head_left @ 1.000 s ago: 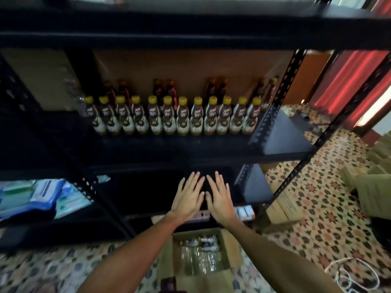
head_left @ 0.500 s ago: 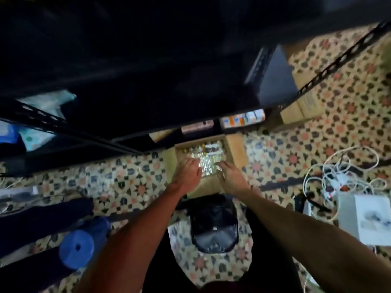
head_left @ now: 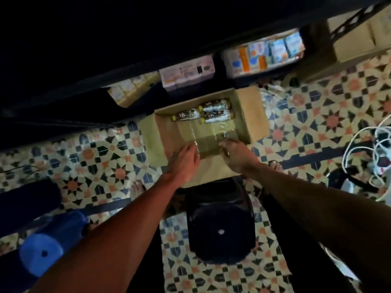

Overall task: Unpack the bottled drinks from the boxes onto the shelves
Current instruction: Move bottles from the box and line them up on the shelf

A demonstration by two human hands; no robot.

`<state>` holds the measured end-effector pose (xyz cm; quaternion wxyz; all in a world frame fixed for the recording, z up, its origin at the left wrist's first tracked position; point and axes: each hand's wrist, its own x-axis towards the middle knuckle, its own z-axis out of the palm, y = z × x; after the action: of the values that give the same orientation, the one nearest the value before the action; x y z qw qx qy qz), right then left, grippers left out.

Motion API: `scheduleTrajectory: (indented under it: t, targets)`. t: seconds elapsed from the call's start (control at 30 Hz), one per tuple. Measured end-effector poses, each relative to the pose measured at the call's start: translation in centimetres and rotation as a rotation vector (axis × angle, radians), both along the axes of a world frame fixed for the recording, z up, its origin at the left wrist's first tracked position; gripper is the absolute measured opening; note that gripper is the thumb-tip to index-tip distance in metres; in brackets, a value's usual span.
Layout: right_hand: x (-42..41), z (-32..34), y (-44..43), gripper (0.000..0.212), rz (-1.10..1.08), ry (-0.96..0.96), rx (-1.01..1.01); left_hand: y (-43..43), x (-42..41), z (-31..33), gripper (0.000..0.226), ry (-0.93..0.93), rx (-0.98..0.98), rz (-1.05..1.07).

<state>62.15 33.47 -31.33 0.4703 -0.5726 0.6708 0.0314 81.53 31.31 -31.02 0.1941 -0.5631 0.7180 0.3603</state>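
Cardboard box (head_left: 251, 115) now draws left hand (head_left: 183, 160) and right hand (head_left: 238, 155) down from the shelf (head_left: 148, 39), both pinching clear wrap (head_left: 211, 132), likely to free the remaining bottles (head_left: 204, 112).

Left hand (head_left: 183, 164), right hand (head_left: 236, 155), open box (head_left: 252, 115), bottles (head_left: 212, 112) inside

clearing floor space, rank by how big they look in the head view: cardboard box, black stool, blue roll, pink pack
1. cardboard box, flaps included
2. black stool
3. blue roll, close to the stool, both near the camera, so unsure
4. pink pack
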Motion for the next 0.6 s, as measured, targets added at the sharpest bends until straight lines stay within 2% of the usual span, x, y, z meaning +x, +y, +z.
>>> scheduleTrajectory:
  t: [0.2,0.3,0.37,0.47,0.5,0.6]
  targets:
    - [-1.7,-9.3,-3.5,0.020,0.076,0.024,0.019,-1.1,0.2,-9.5,0.044,-0.035,0.058,0.064]
    - [-1.9,-13.6,-4.6,0.030,0.090,0.056,0.022,-2.9,-0.2,-13.3,0.041,-0.030,0.056,0.130]
    - [-2.0,-16.6,-5.6,0.038,0.120,0.090,0.021,-4.4,-0.4,-16.4,0.040,-0.004,0.147,0.420]
    - [-2.1,-20.6,-7.4,0.042,0.136,0.134,0.032,-6.4,0.4,-21.0,0.042,0.183,0.472,1.192]
    - [-2.2,-21.6,-7.9,0.043,0.139,0.156,0.039,-6.9,0.6,-22.1,0.041,0.241,0.534,1.323]
    - [-2.4,-24.0,-9.2,0.046,0.171,0.209,0.050,-8.2,0.7,-25.0,0.043,0.354,0.565,1.455]
